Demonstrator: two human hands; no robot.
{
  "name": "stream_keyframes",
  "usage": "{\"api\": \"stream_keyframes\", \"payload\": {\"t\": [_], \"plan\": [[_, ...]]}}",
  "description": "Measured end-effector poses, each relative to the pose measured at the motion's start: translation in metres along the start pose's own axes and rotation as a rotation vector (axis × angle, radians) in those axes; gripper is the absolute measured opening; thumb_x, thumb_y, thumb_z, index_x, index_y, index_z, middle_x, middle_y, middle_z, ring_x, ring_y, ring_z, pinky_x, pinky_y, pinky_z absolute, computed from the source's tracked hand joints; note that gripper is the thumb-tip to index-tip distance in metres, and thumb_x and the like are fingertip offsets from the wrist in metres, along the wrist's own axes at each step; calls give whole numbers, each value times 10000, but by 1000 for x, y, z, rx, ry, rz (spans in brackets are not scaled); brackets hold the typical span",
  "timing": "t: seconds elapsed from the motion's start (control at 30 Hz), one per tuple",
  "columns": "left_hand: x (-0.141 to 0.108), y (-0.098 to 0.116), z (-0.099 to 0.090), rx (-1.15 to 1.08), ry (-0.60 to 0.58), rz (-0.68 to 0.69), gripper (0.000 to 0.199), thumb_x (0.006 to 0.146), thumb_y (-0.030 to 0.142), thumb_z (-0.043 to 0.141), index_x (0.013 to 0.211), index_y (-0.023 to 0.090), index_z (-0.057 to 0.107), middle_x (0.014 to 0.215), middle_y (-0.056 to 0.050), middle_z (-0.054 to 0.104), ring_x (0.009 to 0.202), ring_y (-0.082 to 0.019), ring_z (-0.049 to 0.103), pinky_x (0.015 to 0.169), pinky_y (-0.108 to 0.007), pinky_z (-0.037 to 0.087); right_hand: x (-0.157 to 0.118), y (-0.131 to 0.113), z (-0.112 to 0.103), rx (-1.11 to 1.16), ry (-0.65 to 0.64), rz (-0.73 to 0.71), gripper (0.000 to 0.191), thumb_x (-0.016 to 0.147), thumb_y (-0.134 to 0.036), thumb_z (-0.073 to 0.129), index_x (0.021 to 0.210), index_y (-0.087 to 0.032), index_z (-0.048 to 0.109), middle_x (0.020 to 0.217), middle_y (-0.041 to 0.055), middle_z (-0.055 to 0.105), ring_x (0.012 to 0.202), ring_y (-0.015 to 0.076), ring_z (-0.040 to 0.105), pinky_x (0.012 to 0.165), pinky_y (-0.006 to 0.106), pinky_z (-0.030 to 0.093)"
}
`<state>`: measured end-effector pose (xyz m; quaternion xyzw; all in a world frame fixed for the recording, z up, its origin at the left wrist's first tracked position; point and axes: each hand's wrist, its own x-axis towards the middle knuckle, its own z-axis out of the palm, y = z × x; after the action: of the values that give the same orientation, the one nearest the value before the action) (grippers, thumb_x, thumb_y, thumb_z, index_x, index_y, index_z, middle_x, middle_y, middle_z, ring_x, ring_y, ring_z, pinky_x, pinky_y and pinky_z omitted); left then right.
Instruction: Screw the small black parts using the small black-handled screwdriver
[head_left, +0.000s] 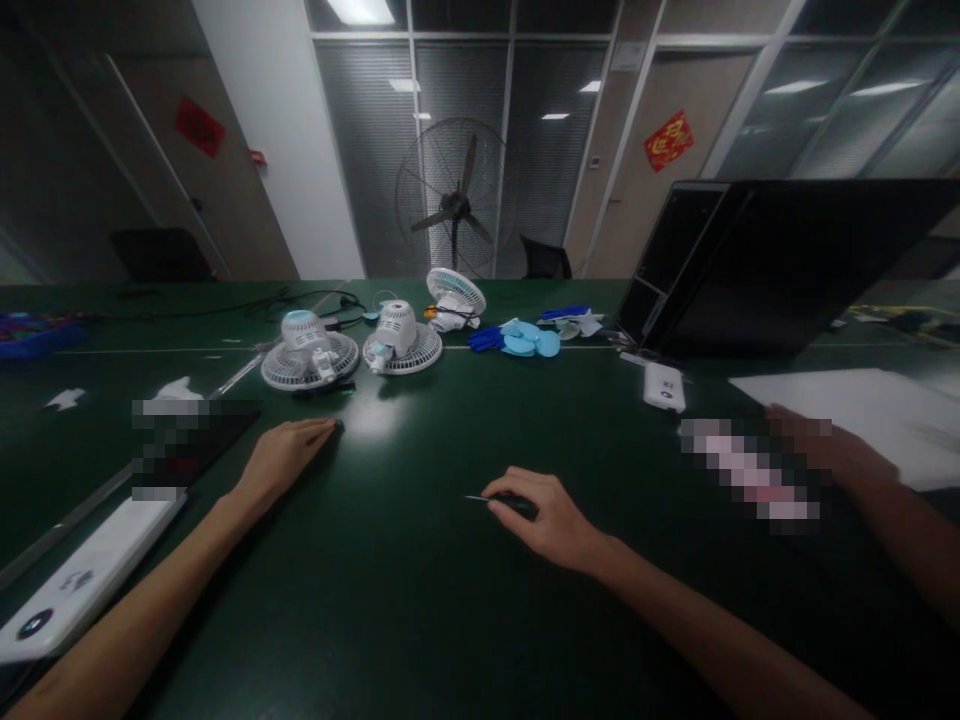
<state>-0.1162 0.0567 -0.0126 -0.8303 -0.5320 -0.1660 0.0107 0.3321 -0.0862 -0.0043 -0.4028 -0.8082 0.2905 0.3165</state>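
Two hands are at work in my view, and I read the clock from my right hand. That right hand [547, 515] pinches a screwdriver [520, 507] between thumb and curled fingers, low over the green table [375, 620], its thin shaft aimed at 9 o'clock. Between 9 and 10, my left hand [281, 462] has its fingers pressed together, tips at a small dark piece [339, 426]; whether it is gripped or only touched, I cannot tell.

What could go wrong, I judge: the bare tip faces my left hand's side, so a careless sweep that way could jab its fingers. A loose pinch might let the handle roll and the shaft swing off line. The dark piece is little and hard to pick out against the dark top, so a nudge could lose it.

From 10 to 11 lie three small fans: the first [304, 350] and second [401, 335] face down, the third [454, 300] tilted behind them, with cables [300, 300] trailing nearby; reaching across could snag one. At 12 are blue parts [521, 338]. At 2 a white box [664, 387] and a big monitor [780, 270] block the far right. Nearer 3, another person's hand [832, 450] narrows my elbow room.
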Motion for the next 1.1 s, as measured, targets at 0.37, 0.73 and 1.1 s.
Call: {"api": "stream_keyframes", "payload": {"t": [0.37, 0.73, 1.1], "plan": [[-21, 160, 10, -405, -224, 415, 266, 1035, 275, 545, 1246, 259, 706, 1237, -51, 749, 1111, -214, 703, 1001, -387, 530, 2, -5, 2, -62, 11, -22, 169, 1034, -277, 608, 1144, -207, 715, 1017, 36, 700, 868, 168, 659, 760, 282, 504], [-32, 193, 19, -730, -315, 195, 344, 951, 247, 660, 1288, 278, 598, 1170, -18, 701, 1037, -182, 671, 890, -307, 522, 2, -7, 2, -103, -43, -38, 159, 1020, -262, 616, 1112, -196, 728, 990, 42, 699, 803, 159, 641, 716, 269, 482], [-32, 195, 22, -726, -319, 244, 345, 957, 279, 668, 1294, 274, 593, 1170, -45, 701, 1047, -206, 672, 911, -342, 532, 3, -11, 5, -155, -90, -48, 205, 1056, -315, 588, 1188, -222, 714, 1036, 46, 703, 845, 173, 648, 750, 284, 495]]}}
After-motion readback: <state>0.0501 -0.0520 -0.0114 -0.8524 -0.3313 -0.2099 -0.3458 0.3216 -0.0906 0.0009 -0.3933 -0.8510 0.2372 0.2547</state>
